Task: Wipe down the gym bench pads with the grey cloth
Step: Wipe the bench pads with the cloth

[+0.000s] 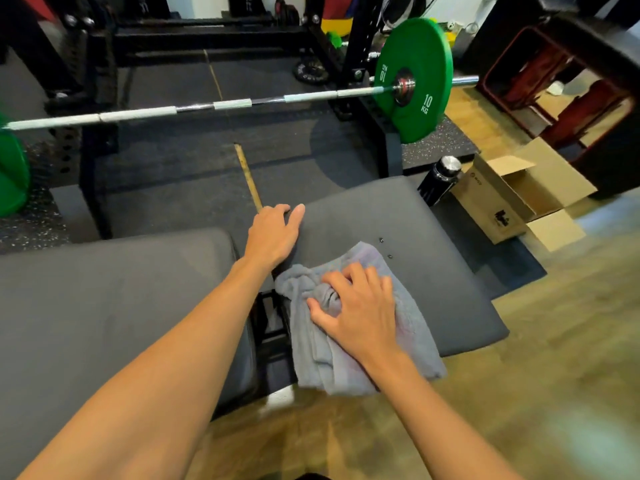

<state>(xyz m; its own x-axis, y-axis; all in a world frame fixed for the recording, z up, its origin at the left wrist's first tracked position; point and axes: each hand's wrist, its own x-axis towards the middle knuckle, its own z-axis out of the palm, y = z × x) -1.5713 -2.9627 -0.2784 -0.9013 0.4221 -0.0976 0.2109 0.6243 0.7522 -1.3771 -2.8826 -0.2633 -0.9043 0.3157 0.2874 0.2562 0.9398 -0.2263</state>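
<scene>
The grey cloth (346, 358) lies on the near left part of the smaller pad (398, 216), and one end of it hangs over that pad's near edge. The right hand (356, 306) rests on top of the cloth, palm down. Its fingers are curled in and have gathered a bunch of the fabric against the thumb. The left hand (273, 233) sits at the far left edge of the same pad, with the thumb lying along the top and the fingers bent down over the edge into the gap, holding the pad there. Across that gap, where black frame parts show, is the long pad (104, 289), and the left forearm passes over it. Two small dark studs (381, 240) sit in the smaller pad just beyond the cloth. On the floor to the right of this pad stands a black bottle (440, 178) with a metal cap on. What it holds cannot be seen. Just beside it is a cardboard box (485, 202) with its flaps folded open, and only its brown inner walls show. Beyond the pads a barbell (207, 107) rests across a black rack (360, 46), with a green plate (415, 81) marked 10 KG on its right end. Part of another green plate (10, 174) shows at the left edge. Dark rubber matting (190, 174) lies under the rack, and a wooden floor (519, 375) runs beneath the near side.
</scene>
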